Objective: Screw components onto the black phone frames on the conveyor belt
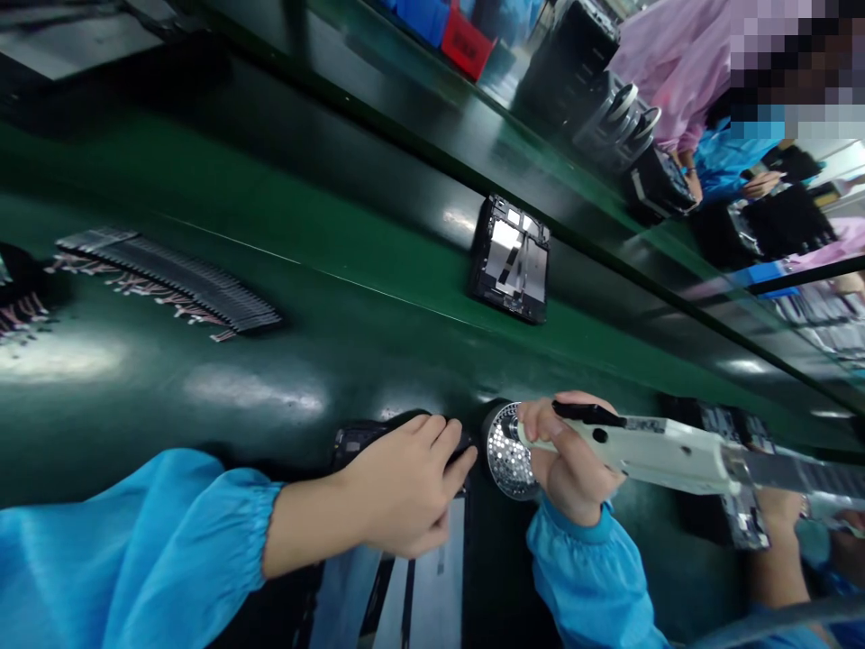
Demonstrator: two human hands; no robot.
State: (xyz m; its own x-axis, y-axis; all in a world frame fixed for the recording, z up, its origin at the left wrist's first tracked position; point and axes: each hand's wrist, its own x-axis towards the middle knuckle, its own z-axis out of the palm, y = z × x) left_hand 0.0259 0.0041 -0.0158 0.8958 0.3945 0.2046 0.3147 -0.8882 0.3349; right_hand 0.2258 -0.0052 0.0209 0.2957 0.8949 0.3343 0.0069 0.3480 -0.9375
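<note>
My left hand [402, 482] rests with curled fingers on a black device frame [365, 437] that lies at the near edge of the green belt. Its silvery inner plates [432, 595] show below the hand. My right hand [574, 460] is wrapped round a white electric screwdriver [669, 451] with a black lever on top, held tilted over the frame. A round perforated metal dish [505, 451] sits right between the two hands. Both of my arms are in blue sleeves.
Another black frame with shiny plates [510, 260] lies farther along the green conveyor [284, 297]. A row of thin dark strips [176, 279] lies at the left. More black frames [736, 469] sit at the right. People in pink and blue smocks [682, 63] work across the line.
</note>
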